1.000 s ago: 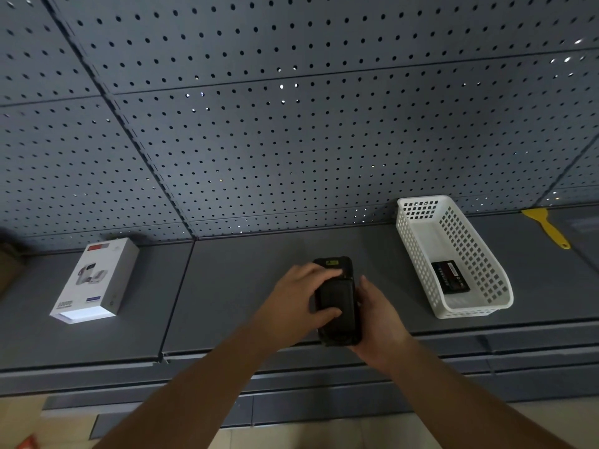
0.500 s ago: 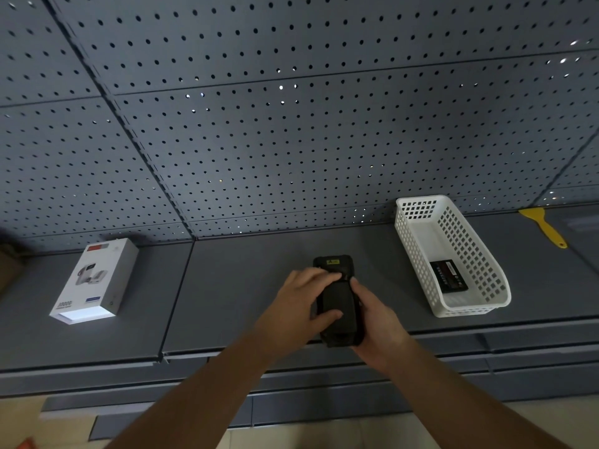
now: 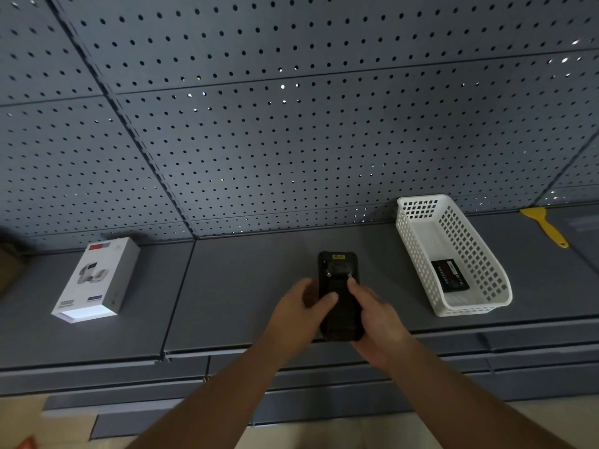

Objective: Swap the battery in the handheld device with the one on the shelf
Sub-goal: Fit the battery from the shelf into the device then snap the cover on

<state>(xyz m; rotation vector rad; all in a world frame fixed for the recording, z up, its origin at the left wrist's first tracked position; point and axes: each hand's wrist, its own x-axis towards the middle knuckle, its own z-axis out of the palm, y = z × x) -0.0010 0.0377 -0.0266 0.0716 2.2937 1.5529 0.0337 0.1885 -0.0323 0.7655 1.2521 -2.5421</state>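
Observation:
The black handheld device [image 3: 335,270] is back side up over the grey shelf [image 3: 246,286], with a yellow label at its top end. My left hand [image 3: 299,315] grips its left edge, thumb laid across the back cover. My right hand [image 3: 377,322] grips its right edge and lower end, thumb tip near a small screw or latch. A spare black battery [image 3: 450,276] with a red and white label lies flat inside the white perforated basket [image 3: 418,251] to the right. The device's own battery is hidden under the back cover.
A white product box [image 3: 97,280] lies on the shelf at the left. A yellow plastic scraper [image 3: 547,226] rests at the far right near the pegboard back wall [image 3: 291,140]. Lower shelf edges run below my forearms.
My left fingers have slid down off the upper back of the device, uncovering its top part and two small fasteners. My right thumb has moved up toward the right one.

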